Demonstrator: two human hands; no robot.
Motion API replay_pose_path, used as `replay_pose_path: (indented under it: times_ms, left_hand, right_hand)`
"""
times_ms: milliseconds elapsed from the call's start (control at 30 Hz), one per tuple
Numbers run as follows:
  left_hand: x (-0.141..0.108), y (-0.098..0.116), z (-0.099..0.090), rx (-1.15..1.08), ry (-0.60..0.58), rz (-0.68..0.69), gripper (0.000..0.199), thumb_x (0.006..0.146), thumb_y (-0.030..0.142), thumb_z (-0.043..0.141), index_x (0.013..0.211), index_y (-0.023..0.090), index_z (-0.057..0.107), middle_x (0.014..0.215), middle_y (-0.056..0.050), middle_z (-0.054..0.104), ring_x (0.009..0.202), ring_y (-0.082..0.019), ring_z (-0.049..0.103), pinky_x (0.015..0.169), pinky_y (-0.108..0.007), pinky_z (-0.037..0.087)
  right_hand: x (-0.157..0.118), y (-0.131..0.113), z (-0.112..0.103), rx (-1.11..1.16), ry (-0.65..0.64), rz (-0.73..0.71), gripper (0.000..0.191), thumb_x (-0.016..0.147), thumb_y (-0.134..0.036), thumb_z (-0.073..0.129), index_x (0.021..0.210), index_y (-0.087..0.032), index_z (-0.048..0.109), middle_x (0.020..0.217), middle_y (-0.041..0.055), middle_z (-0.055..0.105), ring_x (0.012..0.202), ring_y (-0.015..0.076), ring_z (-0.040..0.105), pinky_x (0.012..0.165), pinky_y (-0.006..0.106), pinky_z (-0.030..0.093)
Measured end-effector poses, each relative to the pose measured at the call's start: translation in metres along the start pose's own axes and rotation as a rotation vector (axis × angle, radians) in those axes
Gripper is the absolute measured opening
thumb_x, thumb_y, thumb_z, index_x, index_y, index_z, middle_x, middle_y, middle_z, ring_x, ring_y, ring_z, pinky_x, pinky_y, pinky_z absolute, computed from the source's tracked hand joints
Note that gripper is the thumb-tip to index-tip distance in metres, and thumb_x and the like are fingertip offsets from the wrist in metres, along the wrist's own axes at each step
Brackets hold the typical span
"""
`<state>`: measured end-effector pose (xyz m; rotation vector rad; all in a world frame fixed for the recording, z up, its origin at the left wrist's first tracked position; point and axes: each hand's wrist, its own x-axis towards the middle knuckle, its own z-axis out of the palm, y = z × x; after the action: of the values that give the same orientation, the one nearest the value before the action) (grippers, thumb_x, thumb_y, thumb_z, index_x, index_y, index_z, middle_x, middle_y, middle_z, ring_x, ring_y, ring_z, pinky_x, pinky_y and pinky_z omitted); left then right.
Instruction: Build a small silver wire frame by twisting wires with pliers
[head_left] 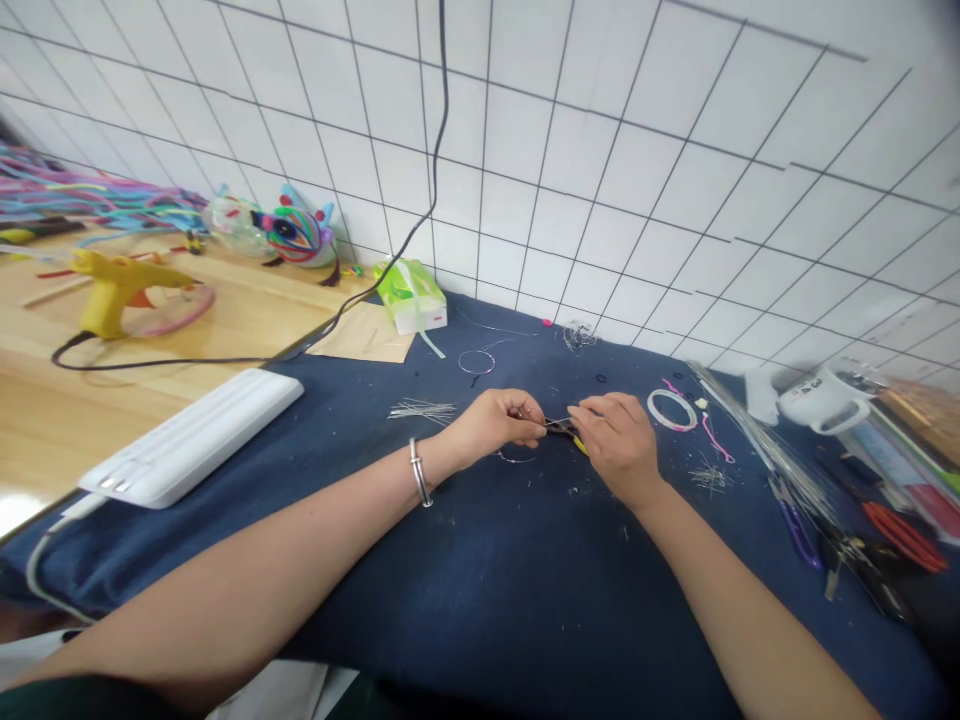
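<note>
My left hand (pixel 499 425), with a silver bangle (pixel 420 472) on its wrist, is closed in a pinch on a thin wire (pixel 557 422). From the other side my right hand (pixel 621 445) pinches the same wire, fingertips together. Between the hands, pliers with a yellow handle (pixel 580 444) show partly; my right hand hides the rest, and I cannot tell whether it touches them. Just below my left hand lies a thin beaded loop (pixel 517 459). A bundle of short wire pieces (pixel 422 410) lies left of that hand.
Blue cloth (pixel 465 600) covers the table. A white tape roll (pixel 672 410), long wires (pixel 757 430) and purple-handled pliers (pixel 796 525) lie to the right. On the left are a white power strip (pixel 195 435) and a yellow glue gun (pixel 112 290). A tissue pack (pixel 412 297) stands near the tiled wall.
</note>
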<state>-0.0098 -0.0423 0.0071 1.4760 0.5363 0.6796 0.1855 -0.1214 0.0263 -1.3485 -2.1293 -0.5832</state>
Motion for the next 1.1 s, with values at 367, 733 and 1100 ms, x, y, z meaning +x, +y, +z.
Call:
replay_pose_path:
  times_ms: [367,733,1100]
  left_hand:
    - [0.002,-0.005,-0.001,-0.054,0.04,0.019,0.01,0.07,0.018,0.063,0.077,0.013,0.058,0.068,-0.002,0.062,0.065,-0.012,0.06,0.064,-0.026,0.049]
    - [0.0,-0.001,0.004,-0.059,0.063,0.041,0.013,0.071,0.021,0.063,0.079,0.013,0.057,0.069,-0.003,0.062,0.065,-0.012,0.06,0.063,-0.026,0.047]
    - [-0.004,0.003,0.016,-0.136,0.179,0.094,0.012,0.071,0.02,0.063,0.076,0.012,0.056,0.068,-0.001,0.06,0.063,-0.009,0.056,0.062,-0.022,0.043]
  right_hand:
    - [-0.002,-0.004,0.0,-0.132,-0.007,-0.013,0.021,0.082,-0.018,0.05,0.099,-0.026,0.061,0.087,0.0047,0.058,0.091,0.0189,0.045,0.082,0.035,0.032]
    - [0.001,-0.013,-0.003,-0.251,-0.077,0.017,0.018,0.084,-0.021,0.047,0.095,-0.02,0.061,0.081,0.0058,0.059,0.079,0.0189,0.046,0.072,0.034,0.03]
    - [0.003,-0.026,0.01,0.372,0.023,0.57,0.018,0.082,-0.028,0.047,0.082,-0.022,0.064,0.08,0.0028,0.062,0.075,0.0162,0.053,0.073,0.03,0.039]
